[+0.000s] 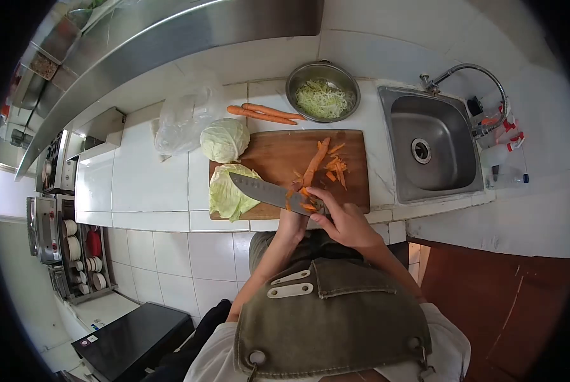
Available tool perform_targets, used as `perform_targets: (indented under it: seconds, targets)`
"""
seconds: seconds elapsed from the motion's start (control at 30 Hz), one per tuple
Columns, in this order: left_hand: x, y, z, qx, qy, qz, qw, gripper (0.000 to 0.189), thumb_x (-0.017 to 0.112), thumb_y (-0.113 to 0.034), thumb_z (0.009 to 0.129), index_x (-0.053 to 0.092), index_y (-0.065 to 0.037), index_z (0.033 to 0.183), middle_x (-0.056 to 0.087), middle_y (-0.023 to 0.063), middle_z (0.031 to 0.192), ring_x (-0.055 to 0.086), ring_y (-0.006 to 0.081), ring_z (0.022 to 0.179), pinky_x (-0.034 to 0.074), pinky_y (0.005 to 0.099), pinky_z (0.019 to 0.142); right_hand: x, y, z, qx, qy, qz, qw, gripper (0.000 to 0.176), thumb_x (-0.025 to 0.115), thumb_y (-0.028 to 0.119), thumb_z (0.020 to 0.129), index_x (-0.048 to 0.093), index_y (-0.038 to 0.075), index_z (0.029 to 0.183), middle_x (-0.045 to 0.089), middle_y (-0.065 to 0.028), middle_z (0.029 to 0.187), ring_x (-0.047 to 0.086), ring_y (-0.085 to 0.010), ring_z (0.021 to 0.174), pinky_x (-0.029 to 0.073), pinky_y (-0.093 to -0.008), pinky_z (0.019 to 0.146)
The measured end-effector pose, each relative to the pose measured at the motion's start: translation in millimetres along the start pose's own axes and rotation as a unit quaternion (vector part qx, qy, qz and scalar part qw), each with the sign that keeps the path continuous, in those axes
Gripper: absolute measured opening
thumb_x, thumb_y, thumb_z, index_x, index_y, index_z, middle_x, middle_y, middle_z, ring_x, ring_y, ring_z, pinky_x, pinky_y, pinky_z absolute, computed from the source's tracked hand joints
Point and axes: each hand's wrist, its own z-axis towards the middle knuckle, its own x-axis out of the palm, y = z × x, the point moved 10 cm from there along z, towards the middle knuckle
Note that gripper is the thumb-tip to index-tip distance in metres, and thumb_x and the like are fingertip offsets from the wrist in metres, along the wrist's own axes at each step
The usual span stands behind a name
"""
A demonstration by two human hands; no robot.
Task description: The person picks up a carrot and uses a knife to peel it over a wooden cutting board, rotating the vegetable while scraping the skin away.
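A broad knife (262, 192) is held flat above the front of the wooden cutting board (275, 148), its tip to the left and carrot bits on the blade. My right hand (348, 224) is closed round its handle end, index finger and thumb at the blade's heel. Beneath the blade is my left hand (290, 226), its fingers mostly hidden. A peeled carrot (315, 164) lies on the board beside orange carrot pieces (337, 167). At the board's left are a cut cabbage piece (227, 198) and a round cabbage (225, 140).
Two carrots (266, 113) lie behind the board, near a metal bowl (355, 88) of shredded cabbage. A clear plastic bag (186, 121) sits at the back left. To the right are a sink (447, 143), its faucet (502, 95) and spray bottles (498, 153).
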Motion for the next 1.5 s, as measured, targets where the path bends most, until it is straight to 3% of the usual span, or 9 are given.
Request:
perform_targets:
  seconds: [0.33, 0.43, 0.5, 0.6, 0.73, 0.8, 1.03, 1.4, 1.5]
  targets:
    - [0, -4, -1, 0.012, -0.041, 0.035, 0.998, 0.027, 0.042, -0.027, 0.099, 0.049, -0.008, 0.117, 0.055, 0.0040, 0.110, 0.053, 0.0147, 0.103, 0.044, 0.0314, 0.089, -2, -1, 3, -0.017, -0.039, -0.069, 0.997, 0.043, 0.057, 0.033, 0.093, 0.043, 0.010, 0.126, 0.059, -0.0146, 0.062, 0.061, -0.0361, 0.056, 0.045, -0.0441, 0.049]
    - [9, -10, -3, -0.012, -0.043, 0.047, 0.998, 0.023, 0.042, -0.025, 0.099, 0.049, -0.008, 0.114, 0.055, 0.0034, 0.106, 0.053, 0.0139, 0.100, 0.043, 0.0309, 0.088, -4, -10, 5, -0.021, -0.063, -0.007, 0.998, 0.040, 0.056, 0.032, 0.093, 0.043, 0.008, 0.123, 0.062, -0.0161, 0.070, 0.063, -0.0365, 0.061, 0.047, -0.0438, 0.053]
    - [15, -18, -5, 0.003, -0.073, 0.035, 0.997, 0.023, 0.043, -0.025, 0.099, 0.049, -0.008, 0.114, 0.055, 0.0040, 0.103, 0.054, 0.0136, 0.099, 0.045, 0.0297, 0.085, -6, -23, 7, 0.058, -0.048, 0.134, 0.988, 0.041, 0.056, 0.030, 0.093, 0.043, 0.007, 0.124, 0.064, -0.0194, 0.086, 0.064, -0.0369, 0.073, 0.049, -0.0436, 0.063]
    - [7, -17, -1, -0.001, -0.077, 0.033, 0.996, 0.024, 0.045, -0.024, 0.098, 0.049, -0.007, 0.115, 0.055, 0.0041, 0.099, 0.056, 0.0124, 0.092, 0.047, 0.0283, 0.078, -14, -15, 5, 0.042, -0.043, 0.171, 0.983, 0.044, 0.057, 0.028, 0.093, 0.042, 0.006, 0.129, 0.063, -0.0204, 0.101, 0.063, -0.0370, 0.084, 0.049, -0.0429, 0.073]
    - [-5, -4, 7, -0.005, -0.032, 0.025, 0.999, 0.024, 0.050, -0.022, 0.095, 0.050, -0.007, 0.113, 0.052, 0.0003, 0.098, 0.052, 0.0079, 0.092, 0.045, 0.0252, 0.077, -17, 5, -5, -0.075, -0.073, 0.040, 0.994, 0.049, 0.058, 0.028, 0.092, 0.042, 0.007, 0.133, 0.062, -0.0186, 0.108, 0.063, -0.0367, 0.088, 0.050, -0.0418, 0.075]
    - [1, -18, 7, 0.069, -0.019, 0.061, 0.996, 0.025, 0.049, -0.021, 0.095, 0.050, -0.009, 0.116, 0.056, 0.0039, 0.094, 0.058, 0.0103, 0.079, 0.049, 0.0273, 0.067, -11, 12, -6, -0.063, -0.021, -0.014, 0.998, 0.054, 0.060, 0.026, 0.091, 0.039, 0.009, 0.137, 0.065, -0.0178, 0.101, 0.064, -0.0363, 0.076, 0.050, -0.0413, 0.065]
    - [16, -24, 6, 0.069, 0.033, 0.027, 0.997, 0.028, 0.043, -0.026, 0.098, 0.049, -0.009, 0.119, 0.050, 0.0020, 0.115, 0.052, 0.0103, 0.096, 0.046, 0.0270, 0.082, -12, 16, -10, -0.086, -0.042, -0.078, 0.992, 0.057, 0.063, 0.030, 0.089, 0.039, 0.010, 0.137, 0.066, -0.0175, 0.097, 0.064, -0.0353, 0.069, 0.050, -0.0418, 0.060]
    - [18, -14, 7, 0.058, 0.054, 0.018, 0.997, 0.032, 0.035, -0.031, 0.101, 0.044, -0.010, 0.123, 0.053, 0.0050, 0.118, 0.055, 0.0144, 0.106, 0.046, 0.0300, 0.090, -13, 16, -10, -0.045, -0.029, -0.104, 0.993, 0.060, 0.063, 0.034, 0.088, 0.039, 0.010, 0.137, 0.061, -0.0116, 0.071, 0.060, -0.0316, 0.057, 0.047, -0.0401, 0.052]
    - [24, -14, 3, 0.045, 0.039, 0.004, 0.998, 0.032, 0.034, -0.031, 0.101, 0.044, -0.009, 0.123, 0.054, 0.0053, 0.117, 0.056, 0.0152, 0.104, 0.047, 0.0305, 0.089, -14, 14, -9, -0.071, -0.058, -0.112, 0.989, 0.062, 0.064, 0.036, 0.087, 0.039, 0.010, 0.137, 0.062, -0.0121, 0.073, 0.061, -0.0315, 0.057, 0.047, -0.0398, 0.051]
